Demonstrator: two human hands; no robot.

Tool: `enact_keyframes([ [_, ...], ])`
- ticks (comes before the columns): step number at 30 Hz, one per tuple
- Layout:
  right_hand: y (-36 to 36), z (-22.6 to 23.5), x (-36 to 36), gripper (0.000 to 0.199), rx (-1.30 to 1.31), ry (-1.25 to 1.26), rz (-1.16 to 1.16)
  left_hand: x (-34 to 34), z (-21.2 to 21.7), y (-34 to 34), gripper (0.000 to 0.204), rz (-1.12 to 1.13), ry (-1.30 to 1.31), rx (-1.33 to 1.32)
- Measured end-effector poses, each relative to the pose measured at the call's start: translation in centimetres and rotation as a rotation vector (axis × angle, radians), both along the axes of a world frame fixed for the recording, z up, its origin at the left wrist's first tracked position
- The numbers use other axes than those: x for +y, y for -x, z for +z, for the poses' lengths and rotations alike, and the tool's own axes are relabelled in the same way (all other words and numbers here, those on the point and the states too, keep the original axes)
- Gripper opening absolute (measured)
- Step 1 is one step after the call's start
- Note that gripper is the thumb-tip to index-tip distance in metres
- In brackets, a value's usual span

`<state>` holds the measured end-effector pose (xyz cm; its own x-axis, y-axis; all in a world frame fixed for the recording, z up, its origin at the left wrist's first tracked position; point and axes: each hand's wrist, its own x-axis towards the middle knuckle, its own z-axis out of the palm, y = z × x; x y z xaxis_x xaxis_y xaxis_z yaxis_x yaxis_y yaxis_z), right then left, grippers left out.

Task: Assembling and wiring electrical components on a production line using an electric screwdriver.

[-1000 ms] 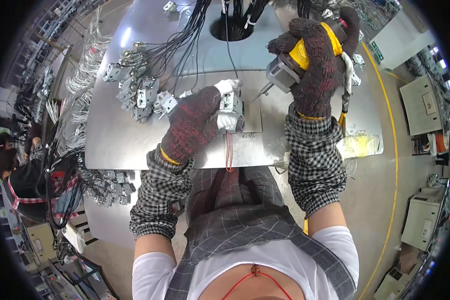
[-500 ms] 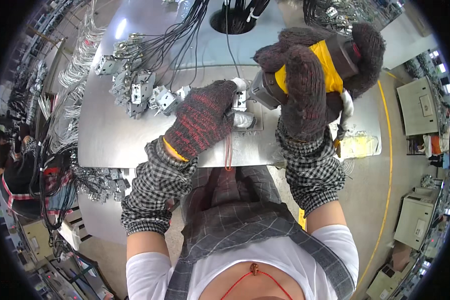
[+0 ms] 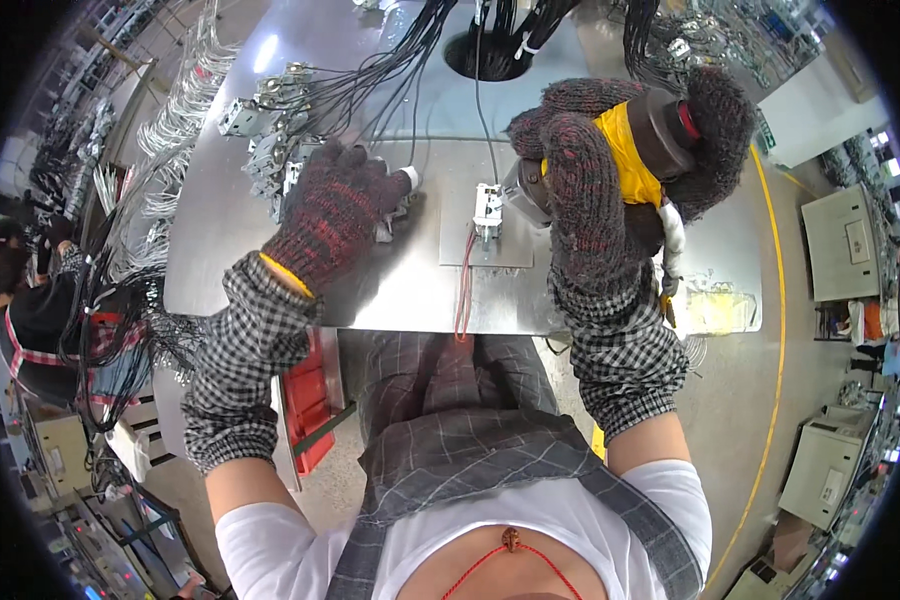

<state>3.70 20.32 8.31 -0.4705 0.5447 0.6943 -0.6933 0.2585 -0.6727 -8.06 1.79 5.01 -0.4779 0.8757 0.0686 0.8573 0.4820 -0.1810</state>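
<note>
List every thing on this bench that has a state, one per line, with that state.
Left hand: gloved, palm down on a small grey wired part at the bench's left.
Right hand: gloved, gripping the yellow-bodied power screwdriver, its tip at the fixture.
Small white switch part: seated on the square metal plate, red wires hanging off the bench edge.
Black cable bundle: spread loose across the steel bench top.

1 crinkled clear plastic bag (image 3: 710, 300) with yellowish contents at the steel table's (image 3: 390, 290) right end
</note>
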Motion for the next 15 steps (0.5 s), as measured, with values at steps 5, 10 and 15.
enact_keyframes([
  [5, 0.0, 0.0, 0.4, 0.080, 0.025, -0.029, 0.040, -1.2, 1.0, 0.1, 0.045, -0.211, -0.425, -0.350],
  [10, 0.2, -0.4, 0.1, 0.078, 0.098, 0.085, 0.116, -0.8, -0.9, -1.8, 0.053, -0.124, -0.737, -0.855],
  [15, 0.5, -0.8, 1.0, 0.076, 0.112, -0.056, 0.026, 1.1, -0.6, -3.3, 0.064, -0.065, -0.375, -0.126],
])
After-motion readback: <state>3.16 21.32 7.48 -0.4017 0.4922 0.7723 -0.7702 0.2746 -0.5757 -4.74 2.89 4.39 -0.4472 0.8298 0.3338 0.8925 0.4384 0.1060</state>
